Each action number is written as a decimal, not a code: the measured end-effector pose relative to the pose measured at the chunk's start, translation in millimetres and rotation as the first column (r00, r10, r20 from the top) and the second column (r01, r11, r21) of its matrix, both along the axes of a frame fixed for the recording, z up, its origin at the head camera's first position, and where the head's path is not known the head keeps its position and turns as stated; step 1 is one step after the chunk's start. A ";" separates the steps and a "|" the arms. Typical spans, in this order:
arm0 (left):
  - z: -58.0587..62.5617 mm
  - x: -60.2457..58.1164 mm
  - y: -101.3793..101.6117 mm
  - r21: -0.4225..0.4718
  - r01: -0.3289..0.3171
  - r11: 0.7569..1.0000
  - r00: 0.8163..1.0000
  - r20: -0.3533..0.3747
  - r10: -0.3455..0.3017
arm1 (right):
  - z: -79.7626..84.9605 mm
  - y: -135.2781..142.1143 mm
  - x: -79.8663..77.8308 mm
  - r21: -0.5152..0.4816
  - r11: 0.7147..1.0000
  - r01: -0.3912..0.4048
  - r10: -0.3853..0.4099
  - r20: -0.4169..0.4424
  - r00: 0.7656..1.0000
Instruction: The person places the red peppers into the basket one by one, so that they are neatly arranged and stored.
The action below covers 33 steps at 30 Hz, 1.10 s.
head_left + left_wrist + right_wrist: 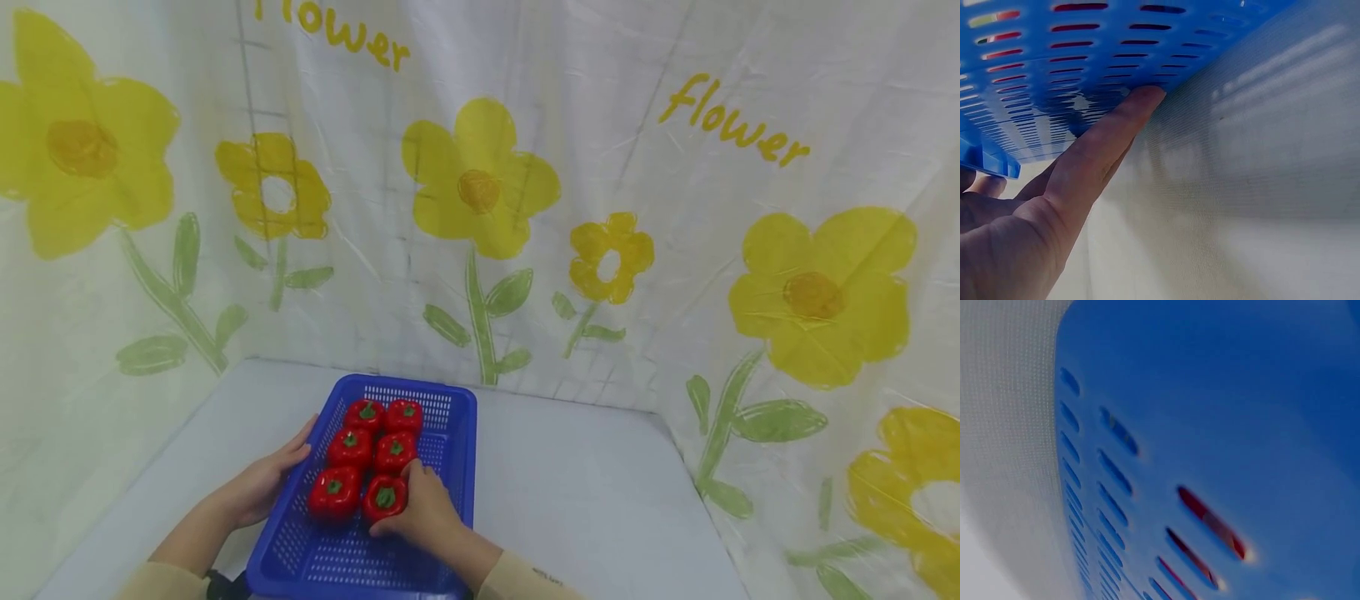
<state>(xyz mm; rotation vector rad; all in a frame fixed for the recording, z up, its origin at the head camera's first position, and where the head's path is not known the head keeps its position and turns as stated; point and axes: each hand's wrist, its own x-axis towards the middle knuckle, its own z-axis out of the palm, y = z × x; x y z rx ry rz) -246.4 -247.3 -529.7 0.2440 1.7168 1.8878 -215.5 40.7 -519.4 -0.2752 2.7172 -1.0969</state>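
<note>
A blue plastic basket with slotted walls holds several red bell peppers with green stems, set in two columns. Inside it, my right hand grips the nearest pepper of the right column, thumb on the near side and fingers on the far side. My left hand lies along the basket's left side with fingers fairly straight. In the left wrist view, one long finger touches the outer slotted wall, and other fingertips are by the rim. The right wrist view has only the basket wall close up, the hand hidden.
The basket stands on a white table that runs to both sides. Behind and around hangs a pale curtain printed with yellow flowers, close to the table's back edge. Red shows through the wall's slots in both wrist views.
</note>
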 end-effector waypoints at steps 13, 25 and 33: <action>2.0 -0.1 1.4 0.000 0.013 1.000 1.000 0.002 -0.013 | 4.3 2.7 3.1 0.006 1.000 0.027 -0.027 -0.005 1.000; 3.0 1.2 0.7 -0.009 0.011 1.000 1.000 -0.003 -0.011 | 24.1 17.7 13.5 -0.089 0.996 -0.001 -0.003 -0.046 0.999; 3.5 1.9 0.6 -0.048 -0.004 0.999 1.000 -0.014 0.003 | 36.7 33.3 21.2 -0.159 0.987 0.005 -0.011 -0.032 0.999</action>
